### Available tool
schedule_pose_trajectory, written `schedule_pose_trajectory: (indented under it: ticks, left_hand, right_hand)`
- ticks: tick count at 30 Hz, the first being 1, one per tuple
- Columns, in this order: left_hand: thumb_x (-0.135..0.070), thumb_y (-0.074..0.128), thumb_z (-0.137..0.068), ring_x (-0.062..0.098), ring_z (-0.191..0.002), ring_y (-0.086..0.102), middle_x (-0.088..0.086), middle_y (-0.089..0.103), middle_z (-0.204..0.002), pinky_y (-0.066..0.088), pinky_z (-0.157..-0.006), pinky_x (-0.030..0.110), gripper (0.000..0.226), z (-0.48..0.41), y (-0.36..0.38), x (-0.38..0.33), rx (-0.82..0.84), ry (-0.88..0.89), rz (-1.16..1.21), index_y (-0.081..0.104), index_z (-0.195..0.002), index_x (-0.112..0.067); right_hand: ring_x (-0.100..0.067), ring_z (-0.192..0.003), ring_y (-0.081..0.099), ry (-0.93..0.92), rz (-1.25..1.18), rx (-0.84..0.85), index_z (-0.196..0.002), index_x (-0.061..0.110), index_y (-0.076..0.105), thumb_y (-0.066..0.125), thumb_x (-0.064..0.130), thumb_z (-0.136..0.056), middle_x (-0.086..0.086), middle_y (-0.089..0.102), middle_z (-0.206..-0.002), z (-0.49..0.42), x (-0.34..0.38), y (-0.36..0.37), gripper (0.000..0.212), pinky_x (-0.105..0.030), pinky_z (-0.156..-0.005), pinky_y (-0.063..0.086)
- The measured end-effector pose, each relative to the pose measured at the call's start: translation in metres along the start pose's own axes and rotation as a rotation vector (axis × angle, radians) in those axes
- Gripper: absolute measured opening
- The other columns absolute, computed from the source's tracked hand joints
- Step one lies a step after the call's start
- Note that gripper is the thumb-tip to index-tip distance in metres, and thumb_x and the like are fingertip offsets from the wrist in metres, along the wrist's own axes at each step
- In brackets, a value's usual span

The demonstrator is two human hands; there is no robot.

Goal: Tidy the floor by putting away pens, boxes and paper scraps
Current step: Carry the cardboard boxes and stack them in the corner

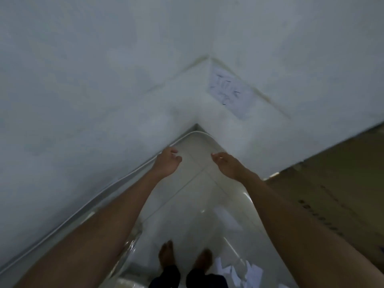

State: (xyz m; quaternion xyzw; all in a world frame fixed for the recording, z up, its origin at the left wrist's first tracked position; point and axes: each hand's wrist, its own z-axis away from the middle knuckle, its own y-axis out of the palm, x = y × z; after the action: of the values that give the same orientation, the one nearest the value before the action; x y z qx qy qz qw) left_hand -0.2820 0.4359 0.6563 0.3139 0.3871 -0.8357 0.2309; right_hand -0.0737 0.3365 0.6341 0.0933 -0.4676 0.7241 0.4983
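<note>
Both my arms reach forward over a glossy white tiled floor (187, 204) toward a room corner. My left hand (167, 162) hangs with loosely curled fingers and holds nothing. My right hand (225, 165) is extended with relaxed fingers, also empty. White paper scraps (241, 273) lie on the floor by my bare feet (185, 256) at the bottom of the view. Another pale sheet (227, 219) lies on the tiles under my right forearm. The view is blurred.
White walls meet in the corner ahead; a paper note with dark writing (230, 92) is stuck on the right wall. A white cable (128, 173) runs along the left wall's base. A large brown cardboard box (332, 194) stands at the right.
</note>
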Motion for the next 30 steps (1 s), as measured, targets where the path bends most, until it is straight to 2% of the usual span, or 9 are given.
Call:
schedule_pose_trajectory:
  ticks: [3,9,13,16,21,24,28,30]
  left_hand:
    - [-0.018,0.059,-0.089,0.028,-0.113,0.057,0.013,0.061,-0.123,0.044,-0.095,0.032,0.034,0.012,-0.036,0.036,-0.122,-0.073,0.035,0.057,-0.121,-0.008]
    - [-0.015,0.061,-0.088,0.028,-0.111,0.060,0.014,0.065,-0.116,0.043,-0.092,0.029,0.026,0.047,-0.077,0.099,-0.368,-0.224,0.160,0.063,-0.113,-0.006]
    - [-0.011,0.061,-0.088,0.030,-0.108,0.061,0.017,0.066,-0.114,0.041,-0.080,0.023,0.026,0.074,-0.082,0.131,-0.488,-0.329,0.257,0.062,-0.112,-0.001]
    - [-0.006,0.060,-0.087,0.035,-0.108,0.062,0.022,0.064,-0.117,0.047,-0.082,0.033,0.027,0.089,-0.077,0.143,-0.542,-0.375,0.311,0.060,-0.112,0.003]
    - [-0.013,0.058,-0.089,0.030,-0.109,0.060,0.018,0.064,-0.117,0.045,-0.090,0.031,0.033,0.106,-0.063,0.143,-0.557,-0.432,0.351,0.058,-0.120,-0.003]
    - [-0.012,0.057,-0.090,0.030,-0.109,0.059,0.020,0.064,-0.116,0.044,-0.088,0.029,0.031,0.114,-0.055,0.143,-0.572,-0.452,0.353,0.058,-0.119,0.000]
    - [-0.012,0.057,-0.090,0.029,-0.111,0.059,0.017,0.064,-0.119,0.043,-0.091,0.029,0.032,0.125,-0.054,0.150,-0.594,-0.493,0.399,0.060,-0.119,-0.002]
    - [-0.015,0.056,-0.090,0.029,-0.112,0.058,0.015,0.063,-0.120,0.043,-0.093,0.029,0.031,0.131,-0.052,0.158,-0.599,-0.511,0.407,0.060,-0.118,-0.004]
  right_hand:
    - [-0.026,-0.124,0.053,-0.073,0.036,0.106,-0.128,0.014,0.057,0.043,0.060,-0.092,-0.009,0.057,-0.133,-0.013,0.041,0.036,0.060,-0.045,-0.109,0.038]
    - [-0.026,-0.125,0.052,-0.210,0.204,0.277,-0.130,0.017,0.055,0.042,0.058,-0.093,-0.007,0.056,-0.135,-0.038,0.096,0.090,0.056,-0.038,-0.108,0.038]
    - [-0.024,-0.123,0.052,-0.302,0.274,0.387,-0.126,0.020,0.058,0.039,0.065,-0.091,-0.006,0.056,-0.135,-0.041,0.114,0.117,0.059,-0.030,-0.098,0.035]
    - [-0.022,-0.123,0.052,-0.354,0.304,0.438,-0.124,0.019,0.060,0.040,0.063,-0.092,-0.005,0.057,-0.135,-0.039,0.118,0.130,0.058,-0.030,-0.100,0.036]
    - [-0.022,-0.127,0.050,-0.388,0.357,0.479,-0.126,0.019,0.059,0.039,0.064,-0.091,-0.005,0.055,-0.138,-0.038,0.117,0.137,0.060,-0.031,-0.104,0.035]
    - [-0.022,-0.130,0.048,-0.395,0.386,0.504,-0.132,0.020,0.055,0.038,0.067,-0.090,-0.004,0.052,-0.142,-0.037,0.118,0.142,0.064,-0.034,-0.109,0.034]
    - [-0.021,-0.129,0.049,-0.427,0.397,0.519,-0.131,0.020,0.057,0.040,0.062,-0.092,-0.004,0.054,-0.140,-0.038,0.123,0.154,0.060,-0.039,-0.111,0.035]
    - [-0.020,-0.127,0.051,-0.456,0.415,0.526,-0.128,0.020,0.059,0.041,0.061,-0.092,-0.004,0.056,-0.137,-0.039,0.125,0.159,0.058,-0.037,-0.110,0.036]
